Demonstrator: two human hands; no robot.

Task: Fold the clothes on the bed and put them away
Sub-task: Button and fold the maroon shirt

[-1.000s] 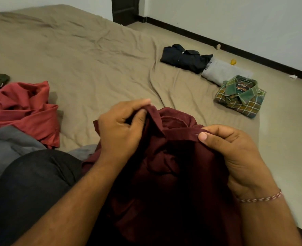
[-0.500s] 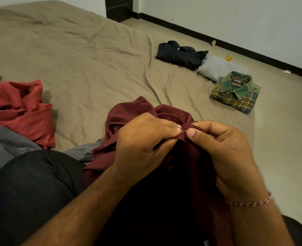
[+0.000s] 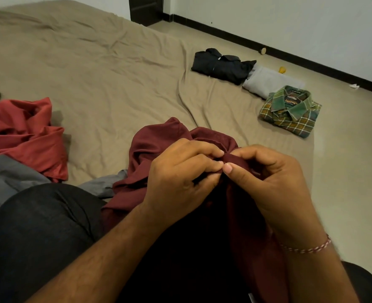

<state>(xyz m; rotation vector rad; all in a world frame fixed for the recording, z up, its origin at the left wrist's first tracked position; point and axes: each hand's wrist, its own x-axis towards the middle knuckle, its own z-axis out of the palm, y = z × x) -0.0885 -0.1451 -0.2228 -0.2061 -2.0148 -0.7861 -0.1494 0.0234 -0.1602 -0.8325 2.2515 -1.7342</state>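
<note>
Both left hand (image 3: 180,173) and right hand (image 3: 266,180) pinching the maroon shirt (image 3: 159,145) at its collar, unfolded; beyond the right hand, three folded: black shirt (image 3: 220,66), grey garment (image 3: 266,82), plaid shirt (image 3: 290,112); left of the left hand, red garment (image 3: 23,136) and grey cloth (image 3: 8,178) waiting on the bed (image 3: 93,68).

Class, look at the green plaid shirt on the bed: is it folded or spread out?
Folded. The green plaid shirt lies as a compact rectangle, collar on top, beside the folded grey garment.
</note>
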